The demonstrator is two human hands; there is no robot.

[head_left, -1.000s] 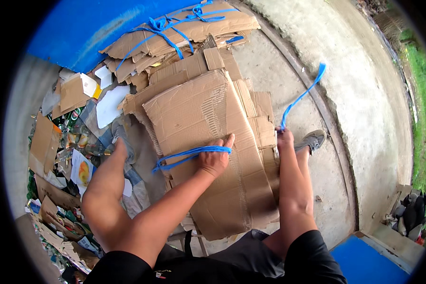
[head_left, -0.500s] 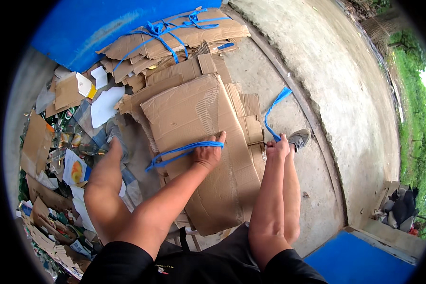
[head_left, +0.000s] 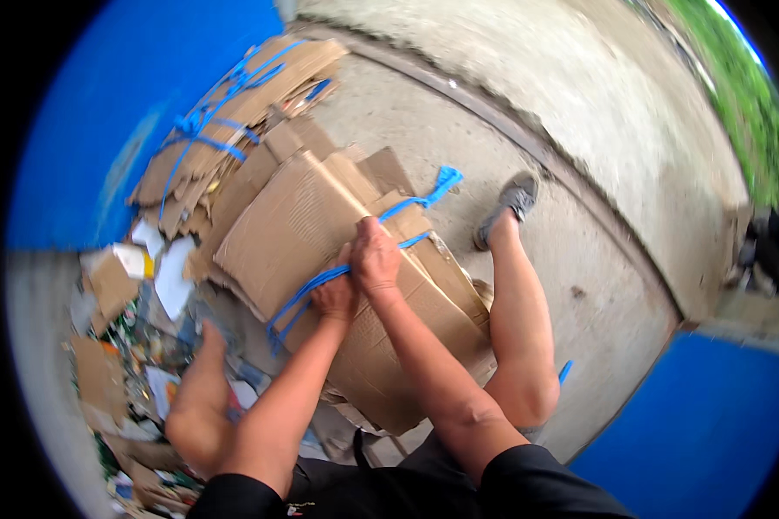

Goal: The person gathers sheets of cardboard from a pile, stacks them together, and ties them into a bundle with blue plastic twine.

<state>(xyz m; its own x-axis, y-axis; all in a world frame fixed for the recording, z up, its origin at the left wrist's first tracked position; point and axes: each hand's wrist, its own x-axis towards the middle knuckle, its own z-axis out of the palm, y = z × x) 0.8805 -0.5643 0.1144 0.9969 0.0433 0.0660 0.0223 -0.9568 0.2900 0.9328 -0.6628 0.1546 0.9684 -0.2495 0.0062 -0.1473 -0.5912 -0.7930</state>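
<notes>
Together, the left hand [head_left: 334,297] and right hand [head_left: 376,257] appear, through blur, clenched on a soft blue strap [head_left: 324,278] across stacked cardboard [head_left: 368,363], likely stiff, bulky, best gripped by its edges.

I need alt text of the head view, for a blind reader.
A person's left hand and right hand meet at a blue strap across stacked cardboard. A tied cardboard bundle lies beyond, with mixed litter on the left.

Black shirt [head_left: 389,502] with short sleeves [head_left: 545,484] at five and seven o'clock, small pale print [head_left: 299,507] near half past six; dark shorts [head_left: 417,463] at six; grey shoe [head_left: 519,199] at two.
</notes>
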